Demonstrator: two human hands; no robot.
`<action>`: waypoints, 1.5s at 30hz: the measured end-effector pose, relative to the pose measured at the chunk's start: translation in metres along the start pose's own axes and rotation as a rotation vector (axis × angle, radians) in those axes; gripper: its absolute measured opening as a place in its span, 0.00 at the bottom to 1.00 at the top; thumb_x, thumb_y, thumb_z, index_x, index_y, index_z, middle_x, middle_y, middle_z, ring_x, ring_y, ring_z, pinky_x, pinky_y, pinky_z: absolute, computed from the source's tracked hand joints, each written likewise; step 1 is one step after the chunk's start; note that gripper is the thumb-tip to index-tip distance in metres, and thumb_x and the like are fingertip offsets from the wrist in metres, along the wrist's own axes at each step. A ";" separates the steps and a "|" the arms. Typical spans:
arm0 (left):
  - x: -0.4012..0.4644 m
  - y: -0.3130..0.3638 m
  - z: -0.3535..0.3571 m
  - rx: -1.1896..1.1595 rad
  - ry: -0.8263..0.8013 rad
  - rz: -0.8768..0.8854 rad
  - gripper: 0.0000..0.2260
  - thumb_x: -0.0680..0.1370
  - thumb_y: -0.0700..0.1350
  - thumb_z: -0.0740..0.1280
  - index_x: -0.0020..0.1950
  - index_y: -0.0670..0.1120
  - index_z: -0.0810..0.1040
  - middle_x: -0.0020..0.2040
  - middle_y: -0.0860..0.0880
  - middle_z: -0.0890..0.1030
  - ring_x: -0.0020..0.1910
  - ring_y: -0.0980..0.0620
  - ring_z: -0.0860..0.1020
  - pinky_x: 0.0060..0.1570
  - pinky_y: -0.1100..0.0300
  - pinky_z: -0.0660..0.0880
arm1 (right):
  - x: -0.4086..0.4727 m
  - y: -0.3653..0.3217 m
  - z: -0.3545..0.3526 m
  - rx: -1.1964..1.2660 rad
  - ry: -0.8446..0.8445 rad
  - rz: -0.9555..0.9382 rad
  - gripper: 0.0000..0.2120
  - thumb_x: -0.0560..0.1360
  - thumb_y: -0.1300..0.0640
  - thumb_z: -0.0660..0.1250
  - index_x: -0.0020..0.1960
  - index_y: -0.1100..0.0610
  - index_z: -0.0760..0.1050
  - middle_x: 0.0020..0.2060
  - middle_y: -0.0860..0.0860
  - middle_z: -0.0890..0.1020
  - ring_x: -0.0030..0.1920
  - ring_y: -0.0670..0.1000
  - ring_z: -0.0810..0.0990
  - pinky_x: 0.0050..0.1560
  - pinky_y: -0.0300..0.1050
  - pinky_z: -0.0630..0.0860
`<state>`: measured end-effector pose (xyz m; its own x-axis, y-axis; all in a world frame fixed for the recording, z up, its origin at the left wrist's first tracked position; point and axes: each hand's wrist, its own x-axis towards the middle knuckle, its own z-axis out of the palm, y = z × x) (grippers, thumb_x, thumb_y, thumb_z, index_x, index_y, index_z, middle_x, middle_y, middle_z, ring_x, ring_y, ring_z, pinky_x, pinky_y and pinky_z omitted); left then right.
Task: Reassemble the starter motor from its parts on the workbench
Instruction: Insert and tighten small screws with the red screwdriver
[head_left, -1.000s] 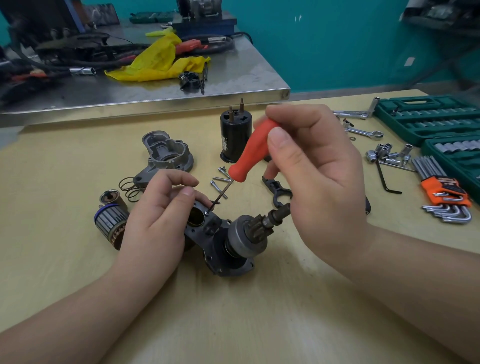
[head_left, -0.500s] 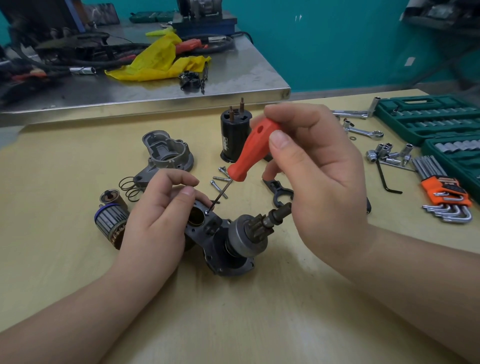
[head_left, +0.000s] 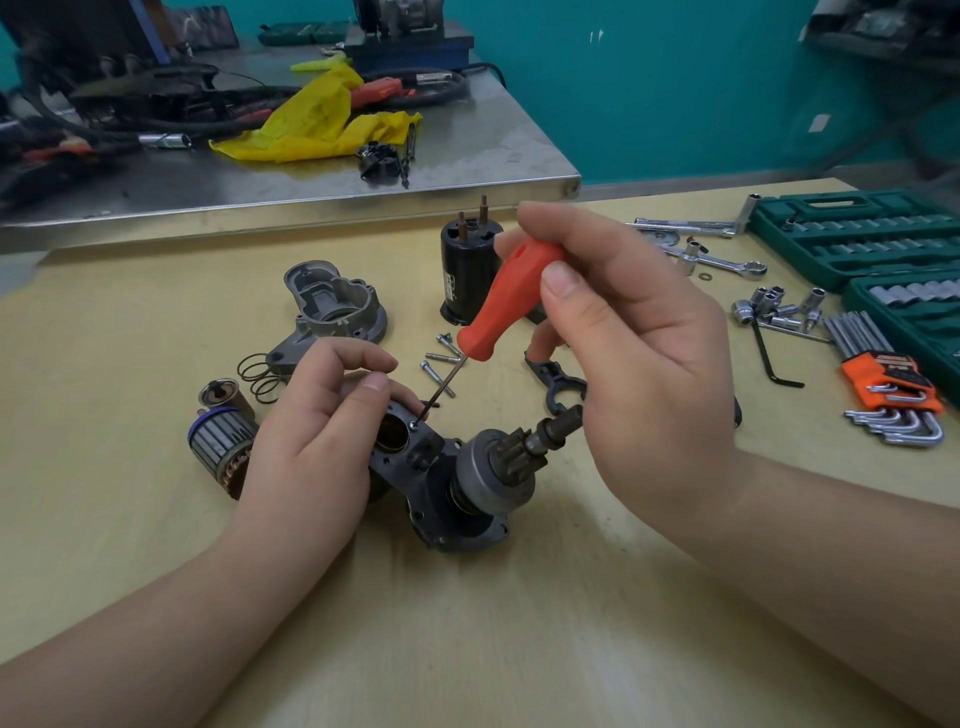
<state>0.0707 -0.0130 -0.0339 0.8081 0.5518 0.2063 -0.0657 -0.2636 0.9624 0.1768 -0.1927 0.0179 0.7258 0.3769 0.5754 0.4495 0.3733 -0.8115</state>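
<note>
Your right hand (head_left: 631, 332) grips the red screwdriver (head_left: 506, 301), tip in a housing (head_left: 431, 467) screw your left hand (head_left: 317, 441) steadies; armature (head_left: 221, 447), end cap (head_left: 335, 304), black cylinder (head_left: 465, 270) and loose bolts (head_left: 441, 364) mid-bench wait unfitted.

The dark starter housing (head_left: 441, 493) lay tilted between the hands, pinion gear (head_left: 511, 454) pointing toward the right hand (head_left: 639, 364), the ribbed armature (head_left: 221, 449) just beyond the left hand (head_left: 317, 441).

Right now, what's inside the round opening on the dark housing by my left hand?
The opening shows a brass-coloured inner wall. Its bottom is in shadow, and the left hand covers the housing's left side.
</note>
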 end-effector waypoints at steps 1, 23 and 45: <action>0.000 0.000 0.000 -0.002 -0.001 -0.001 0.10 0.78 0.60 0.64 0.56 0.60 0.80 0.51 0.48 0.88 0.52 0.38 0.85 0.51 0.26 0.81 | 0.000 0.000 0.000 -0.003 -0.003 0.006 0.14 0.84 0.64 0.62 0.67 0.55 0.79 0.58 0.52 0.86 0.55 0.54 0.84 0.45 0.46 0.80; -0.002 0.001 0.003 -0.032 0.007 -0.015 0.06 0.81 0.52 0.63 0.53 0.59 0.79 0.48 0.47 0.88 0.46 0.42 0.87 0.45 0.42 0.84 | 0.001 -0.003 0.003 -0.071 -0.059 -0.029 0.16 0.83 0.64 0.67 0.68 0.50 0.75 0.55 0.59 0.82 0.50 0.45 0.80 0.48 0.40 0.79; -0.005 -0.002 0.005 -0.050 0.062 0.031 0.06 0.81 0.50 0.63 0.52 0.60 0.79 0.48 0.48 0.88 0.48 0.41 0.86 0.50 0.35 0.82 | 0.002 -0.006 0.003 0.059 -0.166 -0.005 0.13 0.81 0.66 0.68 0.64 0.56 0.77 0.53 0.55 0.85 0.51 0.59 0.87 0.43 0.45 0.81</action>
<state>0.0694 -0.0194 -0.0377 0.7673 0.5926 0.2451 -0.1203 -0.2424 0.9627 0.1743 -0.1915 0.0242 0.6252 0.5080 0.5926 0.4181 0.4231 -0.8038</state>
